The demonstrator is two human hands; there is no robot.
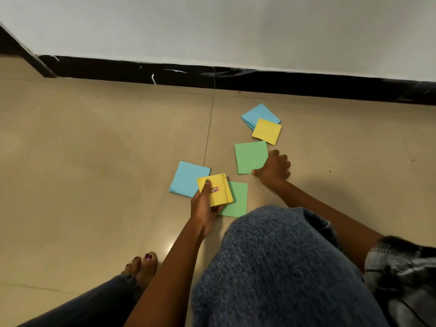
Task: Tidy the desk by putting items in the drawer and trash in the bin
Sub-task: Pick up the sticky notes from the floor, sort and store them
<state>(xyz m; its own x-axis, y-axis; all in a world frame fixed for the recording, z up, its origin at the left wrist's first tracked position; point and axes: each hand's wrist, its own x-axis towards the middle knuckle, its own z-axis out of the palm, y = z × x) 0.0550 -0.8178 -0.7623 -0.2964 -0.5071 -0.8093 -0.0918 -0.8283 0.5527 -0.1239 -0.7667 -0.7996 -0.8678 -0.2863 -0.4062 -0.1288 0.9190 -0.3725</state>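
Coloured sticky-note pads lie scattered on the tiled floor. My left hand [204,206] holds a yellow pad [218,188] with a small red-framed label, thumb on top. Under and beside it lie a blue pad [186,178] and a green pad [237,200]. My right hand [273,169] rests at the right edge of another green pad [250,156], fingers curled at its lower corner. Farther off, a yellow pad [266,131] partly covers a blue pad [257,114].
A white wall with a black skirting board [236,76] runs along the far side. My knee in blue jeans [278,267] fills the lower middle, and a bare foot [144,267] stands at the lower left. Beige floor tiles [94,149] stretch to the left.
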